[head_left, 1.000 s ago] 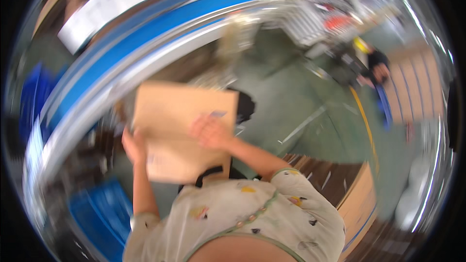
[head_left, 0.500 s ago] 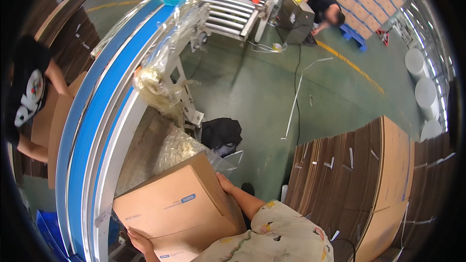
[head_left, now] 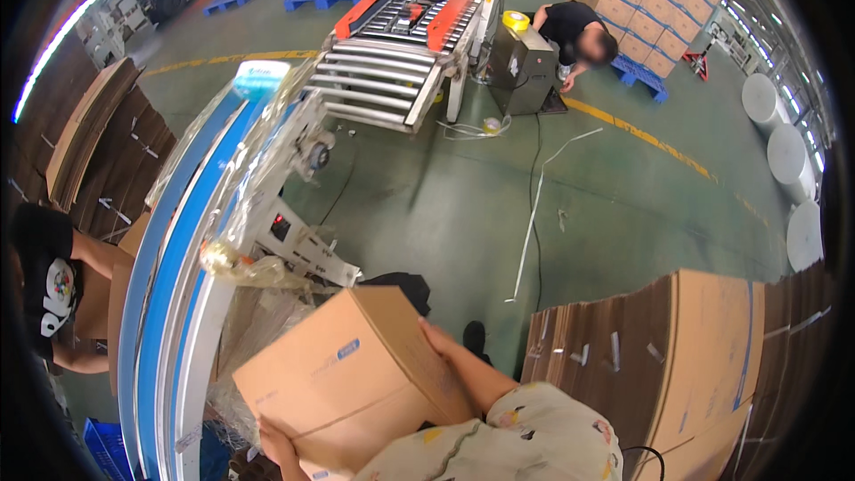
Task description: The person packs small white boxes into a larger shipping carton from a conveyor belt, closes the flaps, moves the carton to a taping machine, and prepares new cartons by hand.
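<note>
A brown cardboard box (head_left: 325,372) is tilted in front of my body, held between both hands. My left hand (head_left: 278,445) grips its lower left edge. On the right side panel lies my right hand (head_left: 438,338), fingers against the cardboard; the fingertips are partly hidden. Just left of the box runs a curved conveyor with a blue belt (head_left: 165,338). At the belt's far end sits a blue-and-white plastic-wrapped pack (head_left: 258,80). Crumpled clear plastic film (head_left: 245,334) hangs between the conveyor and the box.
Stacked flat cardboard (head_left: 597,365) stands close on my right. A co-worker (head_left: 53,276) handles cardboard across the conveyor. Another person (head_left: 574,31) bends beside a grey metal machine (head_left: 524,71). Ahead is a roller conveyor (head_left: 378,80). A white strap (head_left: 534,214) and black cable (head_left: 539,240) lie on the floor.
My view has tilted up, showing a forklift at the far left. The box, still in both hands, has shifted slightly right and away from the conveyor.
</note>
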Demonstrator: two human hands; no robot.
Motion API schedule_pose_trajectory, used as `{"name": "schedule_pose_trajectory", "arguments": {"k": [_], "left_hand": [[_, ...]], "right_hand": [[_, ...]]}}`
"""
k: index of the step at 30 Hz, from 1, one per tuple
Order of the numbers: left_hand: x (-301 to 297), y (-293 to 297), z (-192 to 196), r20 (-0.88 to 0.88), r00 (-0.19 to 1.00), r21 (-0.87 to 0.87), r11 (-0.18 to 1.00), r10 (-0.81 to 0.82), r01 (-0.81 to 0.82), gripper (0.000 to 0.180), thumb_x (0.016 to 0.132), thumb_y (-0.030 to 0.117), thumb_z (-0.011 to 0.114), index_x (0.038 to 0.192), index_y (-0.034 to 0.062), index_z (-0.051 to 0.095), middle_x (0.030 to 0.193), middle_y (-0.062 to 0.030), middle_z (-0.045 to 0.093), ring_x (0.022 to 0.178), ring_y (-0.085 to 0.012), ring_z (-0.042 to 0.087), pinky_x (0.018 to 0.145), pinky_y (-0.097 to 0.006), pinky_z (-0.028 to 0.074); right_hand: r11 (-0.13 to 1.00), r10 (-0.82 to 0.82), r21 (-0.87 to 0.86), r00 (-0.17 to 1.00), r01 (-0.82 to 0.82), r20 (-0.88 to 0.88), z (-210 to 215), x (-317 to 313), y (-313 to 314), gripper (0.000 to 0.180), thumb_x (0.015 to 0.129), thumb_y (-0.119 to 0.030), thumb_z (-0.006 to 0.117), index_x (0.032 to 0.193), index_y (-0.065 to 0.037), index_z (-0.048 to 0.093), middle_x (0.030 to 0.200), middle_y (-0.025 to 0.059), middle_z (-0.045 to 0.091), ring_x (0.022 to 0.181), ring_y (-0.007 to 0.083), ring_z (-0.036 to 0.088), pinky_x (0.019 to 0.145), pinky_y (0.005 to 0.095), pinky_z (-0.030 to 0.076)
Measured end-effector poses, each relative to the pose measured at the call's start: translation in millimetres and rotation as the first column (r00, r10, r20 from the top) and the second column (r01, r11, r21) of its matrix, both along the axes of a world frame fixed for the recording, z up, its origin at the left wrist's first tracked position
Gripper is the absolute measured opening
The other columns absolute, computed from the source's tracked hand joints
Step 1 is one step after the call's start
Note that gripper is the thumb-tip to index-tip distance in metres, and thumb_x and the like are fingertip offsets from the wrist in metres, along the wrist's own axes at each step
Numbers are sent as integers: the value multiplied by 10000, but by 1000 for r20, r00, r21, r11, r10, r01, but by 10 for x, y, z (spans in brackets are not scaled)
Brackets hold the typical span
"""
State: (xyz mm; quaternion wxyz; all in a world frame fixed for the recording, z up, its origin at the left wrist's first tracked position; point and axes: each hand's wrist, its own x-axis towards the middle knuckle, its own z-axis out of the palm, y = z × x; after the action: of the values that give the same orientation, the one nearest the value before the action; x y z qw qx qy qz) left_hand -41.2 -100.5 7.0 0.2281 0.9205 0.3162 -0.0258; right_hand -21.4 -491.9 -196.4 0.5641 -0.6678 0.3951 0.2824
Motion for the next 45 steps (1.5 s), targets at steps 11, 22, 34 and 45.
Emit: {"name": "schedule_pose_trajectory", "arguments": {"k": [11,22,34,45], "left_hand": [[1703,-3215,526,153,986,-323,939,-67,114,599,895,496,264,1106,1,528,1062,-237,553,1021,-388,500,867,-427,374],[4152,-4998,88,121,988,-303,944,-98,131,581,901,482,216,1031,26,550,973,-237,579,958,-406,521,823,-446,401],[6401,-5484,330,25,983,-193,965,185,-176,628,887,530,216,1019,23,562,985,-236,576,948,-406,522,813,-448,403],[7695,-5978,128,54,922,-4,923,383,-384,539,902,461,314,919,-54,473,886,-276,566,866,-460,510,735,-478,409]], "right_hand": [[933,-175,-232,908,277,381,1811,1178,-3600,701,834,-593,226,1150,-51,538,1176,182,519,1148,324,434,958,387,289],[954,-296,153,712,260,637,1660,3628,-5466,559,904,-464,304,1207,-19,455,1144,96,535,1010,198,515,854,290,403],[982,-69,191,911,-11,407,1072,7215,-5865,716,825,-577,351,1148,43,508,1125,145,544,1009,200,522,858,293,391],[767,431,469,893,-437,128,1571,9848,-5147,577,900,-474,310,1247,-25,417,1191,100,495,1070,184,472,910,321,366]]}}
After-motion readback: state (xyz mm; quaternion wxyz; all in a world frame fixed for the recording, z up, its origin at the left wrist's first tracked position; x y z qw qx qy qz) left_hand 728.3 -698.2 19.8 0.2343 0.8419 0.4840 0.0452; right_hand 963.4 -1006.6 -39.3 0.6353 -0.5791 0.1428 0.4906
